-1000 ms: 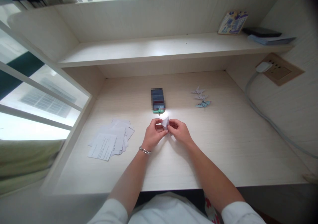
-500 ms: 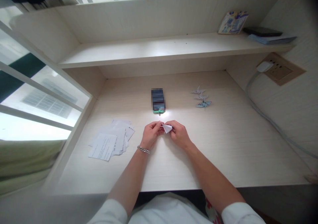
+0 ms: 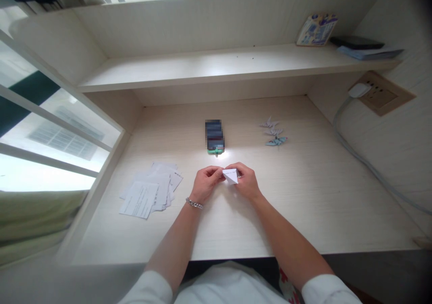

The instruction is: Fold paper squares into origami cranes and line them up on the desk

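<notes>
At desk centre, two hands pinch a small folded paper.
Left hand (image 3: 204, 183) and right hand (image 3: 245, 181) grip the folded paper (image 3: 231, 176) between fingertips; phone (image 3: 214, 136) at twelve o'clock, loose sheets (image 3: 150, 194) at nine, paper cranes (image 3: 274, 132) at one.

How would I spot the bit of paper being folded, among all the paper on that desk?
On the pale desk, look just in front of the phone. The small white folded paper is pinched between the left hand and right hand, unlike the flat sheets and finished cranes.
</notes>
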### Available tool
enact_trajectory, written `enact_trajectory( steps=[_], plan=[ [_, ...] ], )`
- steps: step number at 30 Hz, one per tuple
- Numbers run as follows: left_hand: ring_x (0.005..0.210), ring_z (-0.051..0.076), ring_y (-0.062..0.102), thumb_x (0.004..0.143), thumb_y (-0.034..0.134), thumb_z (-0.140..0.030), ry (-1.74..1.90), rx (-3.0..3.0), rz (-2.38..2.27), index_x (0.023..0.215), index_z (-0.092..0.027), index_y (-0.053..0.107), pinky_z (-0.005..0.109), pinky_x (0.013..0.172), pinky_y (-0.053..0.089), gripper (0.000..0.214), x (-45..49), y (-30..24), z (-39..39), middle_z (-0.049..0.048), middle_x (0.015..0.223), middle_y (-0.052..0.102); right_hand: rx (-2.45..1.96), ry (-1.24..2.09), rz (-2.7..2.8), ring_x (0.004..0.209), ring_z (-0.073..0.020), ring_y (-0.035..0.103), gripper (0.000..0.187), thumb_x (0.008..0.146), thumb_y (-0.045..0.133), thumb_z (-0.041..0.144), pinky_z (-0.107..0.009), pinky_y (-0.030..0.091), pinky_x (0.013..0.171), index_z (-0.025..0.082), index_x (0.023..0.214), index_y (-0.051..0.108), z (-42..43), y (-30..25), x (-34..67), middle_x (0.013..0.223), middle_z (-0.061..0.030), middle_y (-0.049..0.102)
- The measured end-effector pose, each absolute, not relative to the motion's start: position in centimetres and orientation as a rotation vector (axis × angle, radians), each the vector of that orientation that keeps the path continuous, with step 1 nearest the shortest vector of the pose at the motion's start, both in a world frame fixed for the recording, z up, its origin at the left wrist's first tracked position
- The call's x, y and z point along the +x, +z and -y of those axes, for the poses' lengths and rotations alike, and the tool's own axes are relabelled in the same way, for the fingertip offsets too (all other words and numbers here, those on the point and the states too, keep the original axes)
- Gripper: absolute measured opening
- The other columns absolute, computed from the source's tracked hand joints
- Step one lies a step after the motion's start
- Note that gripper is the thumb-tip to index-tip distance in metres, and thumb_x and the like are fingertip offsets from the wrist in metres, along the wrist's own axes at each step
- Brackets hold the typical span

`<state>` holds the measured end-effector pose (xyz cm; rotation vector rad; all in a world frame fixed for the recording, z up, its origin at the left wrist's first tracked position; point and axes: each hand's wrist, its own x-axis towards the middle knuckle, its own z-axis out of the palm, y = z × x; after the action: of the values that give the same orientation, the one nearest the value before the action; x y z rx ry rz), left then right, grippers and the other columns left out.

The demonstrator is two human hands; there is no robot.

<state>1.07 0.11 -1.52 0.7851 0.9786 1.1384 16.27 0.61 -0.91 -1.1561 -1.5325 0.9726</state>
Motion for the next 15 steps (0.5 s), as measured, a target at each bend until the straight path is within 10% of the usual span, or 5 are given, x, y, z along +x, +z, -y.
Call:
enact_trajectory(
  steps=[15],
  plan=[
    [0.069,0.016,0.064,0.066,0.075,-0.031,1.112,0.957,-1.064,0.083,-0.011,0.071,0.031,0.070,0.053,0.027,0.71,-1.48,-0.01,0.0079,0.080,0.070,-1.175,1.092,1.423,0.065,-0.0170,0.057,0.017,0.063,0.071,0.028,-0.026,0.043,0.058,0.018,0.076,0.065,-0.62,-0.97,16.25,0.072,-0.0018,0.064]
  ],
)
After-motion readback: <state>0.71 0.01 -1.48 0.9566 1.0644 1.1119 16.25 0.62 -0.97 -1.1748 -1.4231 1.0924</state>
